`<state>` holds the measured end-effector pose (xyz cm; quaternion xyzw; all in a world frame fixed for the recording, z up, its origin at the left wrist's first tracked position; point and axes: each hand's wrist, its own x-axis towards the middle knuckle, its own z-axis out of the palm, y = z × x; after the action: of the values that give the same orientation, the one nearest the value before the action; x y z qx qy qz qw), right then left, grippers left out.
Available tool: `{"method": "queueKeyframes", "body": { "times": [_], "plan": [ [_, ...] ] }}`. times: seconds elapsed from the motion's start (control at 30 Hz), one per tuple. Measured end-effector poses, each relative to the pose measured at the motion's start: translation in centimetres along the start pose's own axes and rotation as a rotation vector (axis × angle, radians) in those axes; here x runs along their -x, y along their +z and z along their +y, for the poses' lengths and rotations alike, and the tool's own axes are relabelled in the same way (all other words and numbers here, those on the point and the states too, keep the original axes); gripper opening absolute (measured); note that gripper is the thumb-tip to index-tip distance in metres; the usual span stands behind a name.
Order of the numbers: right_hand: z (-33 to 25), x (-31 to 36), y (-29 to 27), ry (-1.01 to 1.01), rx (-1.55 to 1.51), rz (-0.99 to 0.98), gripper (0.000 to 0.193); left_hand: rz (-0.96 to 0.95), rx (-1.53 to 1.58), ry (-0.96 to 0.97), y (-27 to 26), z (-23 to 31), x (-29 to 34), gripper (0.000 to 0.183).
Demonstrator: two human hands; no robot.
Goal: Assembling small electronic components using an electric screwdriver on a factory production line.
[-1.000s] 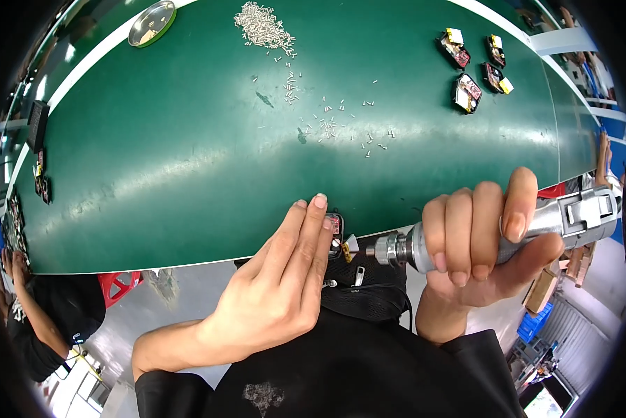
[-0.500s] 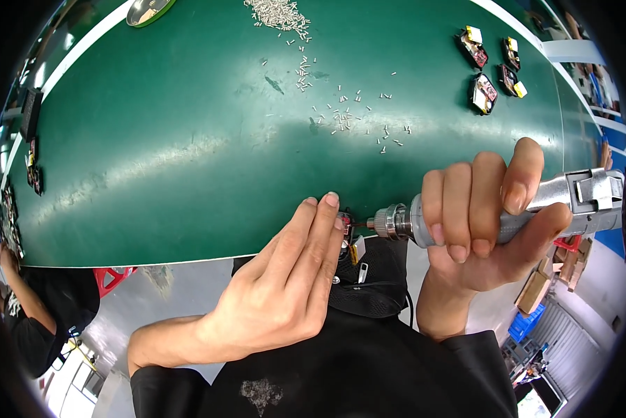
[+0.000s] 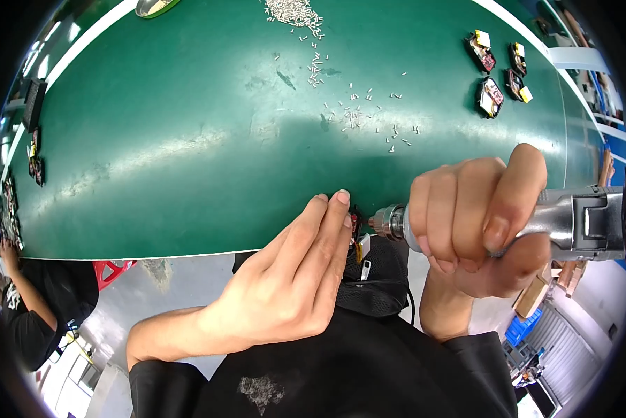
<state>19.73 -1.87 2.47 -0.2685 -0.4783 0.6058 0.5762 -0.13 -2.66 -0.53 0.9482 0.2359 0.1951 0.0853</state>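
Observation:
At the near edge of the green table, my left hand (image 3: pixel 285 289) has its fingers pressed together against a small black-cased electronic unit (image 3: pixel 356 224). Most of that unit is hidden behind the fingers; a dark red part and a yellow-and-white piece show beside the fingertips. My right hand (image 3: pixel 470 216) is wrapped round a silver and grey power screwdriver (image 3: pixel 574 226), lying roughly level. Its ridged metal chuck (image 3: pixel 390 221) faces left, close to the unit. The bit hardly shows, so I cannot tell whether it touches a screw.
Loose small screws (image 3: pixel 355 117) are scattered mid-table, leading back to a larger screw pile (image 3: pixel 293 12). Several similar units (image 3: pixel 489 97) lie at the far right. A round green-rimmed dish (image 3: pixel 153 7) stands at the far left. Another person's arm (image 3: pixel 31 292) shows at the left edge.
The screwdriver's chuck has come closer to the unit, and less of the bit shows. My right hand's fingers have curled tighter round the body. The whole view has shifted slightly.

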Motion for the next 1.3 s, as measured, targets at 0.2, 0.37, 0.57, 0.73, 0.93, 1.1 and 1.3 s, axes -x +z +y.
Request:
{"method": "queueKeyframes", "body": {
  "times": [0.2,0.37,0.57,0.73,0.93,1.1,1.3],
  "plan": [
    [0.7,-0.1,1.0,-0.036,-0.041,0.050,0.027,-0.031,-0.057,0.049,-0.4,0.2,-0.2,0.040],
    [-0.5,-0.5,0.4,0.085,0.198,-0.106,0.026,-0.077,-0.042,-0.012,-0.9,0.8,0.0,0.040],
    [0.5,-1.3,-0.3,0.031,-0.012,-0.156,0.026,-0.100,-0.039,-0.002,-1.9,0.3,-0.2,0.037],
    [-0.3,0.2,-2.3,-0.222,-0.368,-0.131,0.025,-0.039,-0.044,-0.384,-3.9,-2.4,3.2,0.040],
    [1.0,4.2,-5.0,-0.230,-0.422,0.188,0.020,0.171,-0.586,-0.740,-5.4,-7.7,4.8,0.044],
    [2.1,4.4,-5.0,-0.195,-0.533,0.281,0.020,0.241,-0.194,-0.391,-1.8,-7.6,-3.1,0.029],
    [2.3,5.2,-5.3,-0.231,-0.591,0.289,0.017,0.100,-0.311,-0.216,-0.9,-9.8,-6.3,0.020]
  ]
}}
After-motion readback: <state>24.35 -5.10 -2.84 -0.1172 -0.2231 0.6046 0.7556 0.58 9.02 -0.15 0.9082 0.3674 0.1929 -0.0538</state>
